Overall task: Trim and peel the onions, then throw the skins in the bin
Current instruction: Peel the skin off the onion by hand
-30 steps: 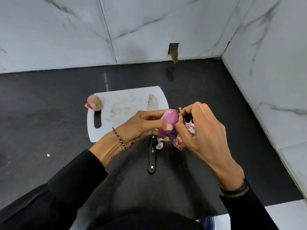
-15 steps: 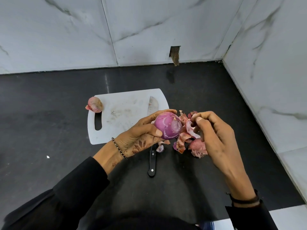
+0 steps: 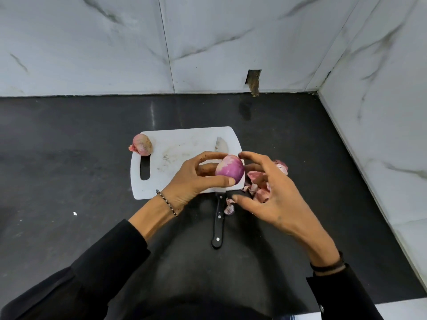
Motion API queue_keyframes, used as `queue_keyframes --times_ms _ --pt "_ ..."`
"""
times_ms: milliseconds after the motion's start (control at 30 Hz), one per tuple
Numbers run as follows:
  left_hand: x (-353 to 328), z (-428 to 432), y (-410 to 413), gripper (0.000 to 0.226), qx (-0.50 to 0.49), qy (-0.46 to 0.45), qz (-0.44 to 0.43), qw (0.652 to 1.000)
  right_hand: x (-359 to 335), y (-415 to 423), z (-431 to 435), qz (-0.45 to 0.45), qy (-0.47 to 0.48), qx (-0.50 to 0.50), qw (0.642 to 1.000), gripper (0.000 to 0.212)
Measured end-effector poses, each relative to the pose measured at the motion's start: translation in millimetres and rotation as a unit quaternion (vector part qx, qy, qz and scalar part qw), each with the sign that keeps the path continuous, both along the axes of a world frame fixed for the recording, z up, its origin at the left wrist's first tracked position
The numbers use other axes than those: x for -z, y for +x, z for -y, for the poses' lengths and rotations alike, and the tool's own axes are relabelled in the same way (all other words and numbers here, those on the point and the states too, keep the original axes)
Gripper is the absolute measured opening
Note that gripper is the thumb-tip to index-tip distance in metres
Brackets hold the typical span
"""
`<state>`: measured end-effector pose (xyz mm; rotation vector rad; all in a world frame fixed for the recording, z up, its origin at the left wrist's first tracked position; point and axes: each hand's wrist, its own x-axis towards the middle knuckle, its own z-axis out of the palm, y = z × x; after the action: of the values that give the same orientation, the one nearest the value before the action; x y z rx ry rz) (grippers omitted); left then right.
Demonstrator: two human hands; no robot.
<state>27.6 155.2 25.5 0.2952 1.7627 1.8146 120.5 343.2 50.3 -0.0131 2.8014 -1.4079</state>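
Observation:
My left hand (image 3: 193,179) grips a peeled purple onion (image 3: 230,169) between thumb and fingers, just above the near right corner of the white cutting board (image 3: 171,158). My right hand (image 3: 275,199) hovers beside the onion with its fingers spread and holds nothing. A pile of pink onion skins (image 3: 260,184) lies on the black counter, partly hidden under my right hand. One more skin scrap (image 3: 229,209) lies by the knife. An unpeeled onion (image 3: 141,144) sits at the board's far left corner.
A black-handled knife (image 3: 217,227) lies with its blade on the board and its handle pointing toward me. The black counter (image 3: 69,181) meets marble walls at the back and on the right. No bin is in view.
My right hand let go of a strip of skin, which now lies on the pile, and opened. The onion in my left hand turned and now looks smooth.

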Motion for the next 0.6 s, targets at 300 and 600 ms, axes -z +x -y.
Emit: queue_keyframes --times_ms 300,600 --pt "4.4 25.6 -12.9 0.074 -0.057 -0.108 -0.127 0.984 29.6 -45.8 29.5 -0.049 0.034 0.004 0.998 0.066" --pt "7.1 78.3 -42.0 0.018 -0.186 -0.182 -0.277 0.925 40.1 -95.0 74.1 -0.002 -0.022 -0.012 1.0 0.062"
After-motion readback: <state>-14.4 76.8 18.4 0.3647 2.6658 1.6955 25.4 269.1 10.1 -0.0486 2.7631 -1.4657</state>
